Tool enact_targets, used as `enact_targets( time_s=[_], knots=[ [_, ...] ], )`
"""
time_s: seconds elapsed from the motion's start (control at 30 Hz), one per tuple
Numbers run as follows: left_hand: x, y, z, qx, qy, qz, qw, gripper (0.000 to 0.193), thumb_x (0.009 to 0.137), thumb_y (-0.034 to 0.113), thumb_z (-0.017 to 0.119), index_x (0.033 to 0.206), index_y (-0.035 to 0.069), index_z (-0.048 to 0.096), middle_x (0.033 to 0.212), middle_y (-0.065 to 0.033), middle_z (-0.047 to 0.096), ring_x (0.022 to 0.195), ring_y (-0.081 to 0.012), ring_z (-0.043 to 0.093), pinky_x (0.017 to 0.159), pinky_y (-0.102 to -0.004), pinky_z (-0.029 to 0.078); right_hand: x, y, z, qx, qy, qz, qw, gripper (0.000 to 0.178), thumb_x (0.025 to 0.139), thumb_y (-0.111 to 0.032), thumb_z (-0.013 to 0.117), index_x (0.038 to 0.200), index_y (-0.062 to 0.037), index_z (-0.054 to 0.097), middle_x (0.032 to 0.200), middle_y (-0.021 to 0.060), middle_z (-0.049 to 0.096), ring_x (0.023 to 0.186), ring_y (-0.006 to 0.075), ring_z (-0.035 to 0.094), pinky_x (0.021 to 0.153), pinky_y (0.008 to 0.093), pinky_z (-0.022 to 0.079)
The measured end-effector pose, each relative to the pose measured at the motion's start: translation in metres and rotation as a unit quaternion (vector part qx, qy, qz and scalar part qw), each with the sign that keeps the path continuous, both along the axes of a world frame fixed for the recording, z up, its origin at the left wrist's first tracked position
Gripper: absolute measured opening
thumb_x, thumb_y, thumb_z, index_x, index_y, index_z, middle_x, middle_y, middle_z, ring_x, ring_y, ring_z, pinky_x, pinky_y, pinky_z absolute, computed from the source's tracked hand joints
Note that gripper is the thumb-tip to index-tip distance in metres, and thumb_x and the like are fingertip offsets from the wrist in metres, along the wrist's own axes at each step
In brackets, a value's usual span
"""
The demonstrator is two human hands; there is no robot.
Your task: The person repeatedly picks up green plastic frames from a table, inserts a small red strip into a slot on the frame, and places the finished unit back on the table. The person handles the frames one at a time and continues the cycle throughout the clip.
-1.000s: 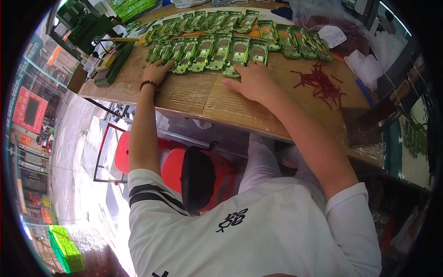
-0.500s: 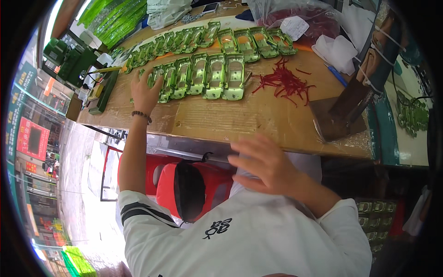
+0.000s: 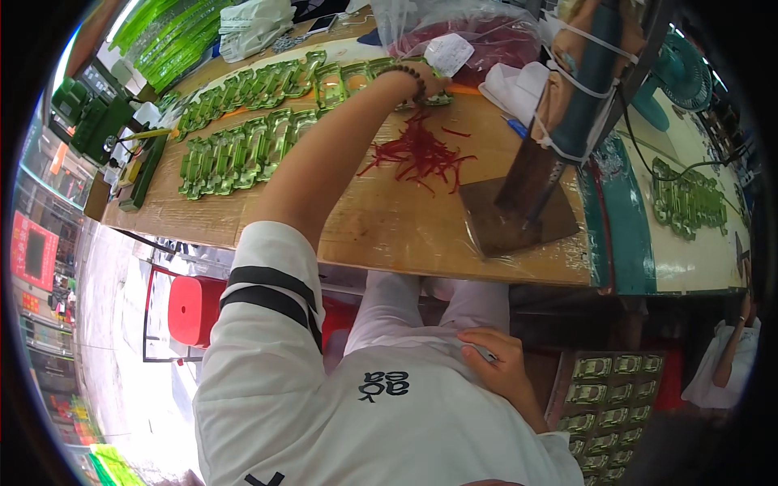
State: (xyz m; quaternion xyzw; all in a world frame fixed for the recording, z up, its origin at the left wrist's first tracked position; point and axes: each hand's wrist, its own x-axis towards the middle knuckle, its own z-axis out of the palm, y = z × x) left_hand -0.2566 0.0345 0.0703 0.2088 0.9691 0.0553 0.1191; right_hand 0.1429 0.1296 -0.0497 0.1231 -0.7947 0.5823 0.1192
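My left hand (image 3: 429, 79) reaches across the table to the right end of the back row of green frame-shaped plastic parts (image 3: 355, 78). A beaded bracelet circles its wrist, and the fingers are too hidden for their hold to show. Nearer me stands a second row of the same parts (image 3: 235, 155), partly covered by my forearm. Just below the hand lies a loose pile of thin red strips (image 3: 423, 154). My right hand (image 3: 498, 363) rests low against my white shirt, its fingers stretched out and holding nothing.
A dark post on a metal base plate (image 3: 519, 217) rises from the table (image 3: 381, 247) at right. Green machinery (image 3: 91, 121) stands at left. Behind are a clear bag of red material (image 3: 486, 40) and a blue pen (image 3: 516, 127). A tray of parts (image 3: 559, 389) sits low right.
My left hand has moved from the left end of the front row to the right end of the back row. My right hand has dropped to my lap. The view has turned right.
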Motion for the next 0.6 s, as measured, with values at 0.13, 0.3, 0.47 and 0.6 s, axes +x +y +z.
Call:
enact_targets(
  time_s=[0.13, 0.3, 0.47, 0.6],
  knots=[
    [-0.005, -0.002, 0.022, -0.084, 0.043, -0.109, 0.990, 0.049, 0.079, 0.047, 0.055, 0.097, 0.002, 0.061, 0.062, -0.0112, 0.061, 0.069, -0.0211, 0.064, 0.063, -0.0347, 0.050, 0.015, 0.017, -0.013, -0.010, -0.036, -0.065, 0.997, 0.015, 0.073, -0.002, 0.064, 0.088, 0.0015, 0.064, 0.087, 0.0139, 0.065, 0.080, 0.0239, 0.064, 0.072, 0.0301, 0.049],
    [-0.050, -0.049, 0.015, -0.111, 0.222, -0.346, 0.905, 0.031, 0.075, 0.021, 0.061, 0.102, 0.010, 0.052, 0.075, -0.0110, 0.059, 0.073, -0.0213, 0.061, 0.060, -0.0336, 0.051, -0.002, 0.014, -0.003, -0.008, -0.005, -0.048, 0.999, 0.015, 0.073, -0.002, 0.064, 0.088, 0.0014, 0.064, 0.086, 0.0134, 0.065, 0.078, 0.0241, 0.064, 0.072, 0.0301, 0.049],
    [-0.012, -0.105, 0.036, 0.368, -0.017, 0.107, 0.923, 0.041, 0.086, 0.008, 0.050, 0.122, -0.008, 0.040, 0.083, -0.0161, 0.058, 0.068, -0.0227, 0.056, 0.055, -0.0362, 0.050, -0.037, -0.022, 0.038, 0.047, 0.103, 0.013, 0.993, 0.013, 0.073, -0.003, 0.064, 0.085, 0.0005, 0.062, 0.082, 0.0125, 0.064, 0.072, 0.0260, 0.062, 0.064, 0.0313, 0.048],
    [0.079, -0.151, 0.036, 0.542, -0.056, 0.098, 0.833, 0.009, 0.076, 0.004, 0.054, 0.083, 0.000, 0.059, 0.098, -0.0100, 0.055, 0.083, -0.0175, 0.058, 0.066, -0.0276, 0.049, -0.089, -0.054, 0.068, 0.213, 0.176, -0.138, 0.951, 0.010, 0.075, -0.007, 0.062, 0.083, -0.0017, 0.060, 0.074, 0.0120, 0.061, 0.067, 0.0274, 0.059, 0.058, 0.0353, 0.047]
  ],
)
